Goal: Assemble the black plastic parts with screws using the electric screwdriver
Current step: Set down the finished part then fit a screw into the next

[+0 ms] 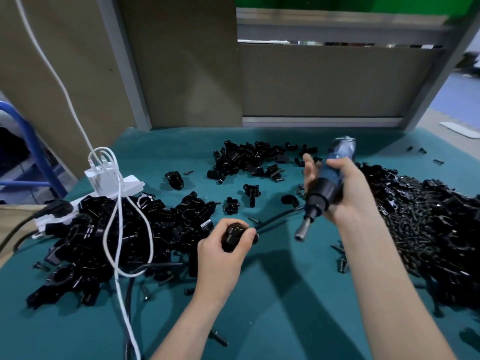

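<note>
Teal cloth bench (285, 294): heaps of loose black plastic clamp parts (168, 222), likely much left to assemble. Left hand (220, 258) grips one small black plastic part (233, 235). Right hand (348, 193) wraps blue-black electric screwdriver (322, 190), bit clear of part, no screw seen seated.

Blue electric screwdriver (324, 188) (bit tilted down-left) points toward 1 black plastic part (232, 236), not touching.

My left hand (220, 252) holds a small black part (233, 235) over the green table (285, 307). My right hand (342, 193) holds the blue screwdriver (326, 189), tilted, with its silver tip (301, 231) pointing down toward the part, not touching it. Big heaps of black parts (109, 237) lie on both sides. A white cord (117, 224) runs over the left heap.
</note>
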The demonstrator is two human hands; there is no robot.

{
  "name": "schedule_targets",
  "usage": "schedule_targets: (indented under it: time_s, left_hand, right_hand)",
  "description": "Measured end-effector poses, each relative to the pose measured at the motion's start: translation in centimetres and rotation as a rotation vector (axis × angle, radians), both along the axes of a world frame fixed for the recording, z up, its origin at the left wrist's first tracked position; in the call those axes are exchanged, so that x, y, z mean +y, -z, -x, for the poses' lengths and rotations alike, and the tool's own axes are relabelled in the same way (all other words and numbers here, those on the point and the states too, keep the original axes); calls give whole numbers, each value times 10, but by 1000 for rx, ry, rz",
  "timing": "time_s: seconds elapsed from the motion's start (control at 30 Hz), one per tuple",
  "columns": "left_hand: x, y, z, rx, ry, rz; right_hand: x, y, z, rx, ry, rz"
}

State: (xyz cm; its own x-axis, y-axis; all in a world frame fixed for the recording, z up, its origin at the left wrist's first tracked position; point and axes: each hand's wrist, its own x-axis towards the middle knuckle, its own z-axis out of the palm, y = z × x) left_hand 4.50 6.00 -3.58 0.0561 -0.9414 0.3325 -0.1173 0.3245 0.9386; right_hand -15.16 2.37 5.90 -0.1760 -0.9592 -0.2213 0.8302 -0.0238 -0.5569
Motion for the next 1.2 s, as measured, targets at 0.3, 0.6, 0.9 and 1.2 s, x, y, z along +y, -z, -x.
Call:
schedule_targets:
  time_s: [0.3,0.6,0.9,1.2]
  left_hand:
    - [-6,1,-3,21,53,-74]
    - [0,3,5,22,205,-114]
    - [3,4,4,9,198,-72]
    - [-1,8,3,-132,167,-46]
  right_hand:
    - [11,79,-6,607,-32,-467]
    - [28,96,-19,1847,268,-477]
    - [-41,82,-54,2212,-457,-5]
    - [4,18,-36,1796,-230,487]
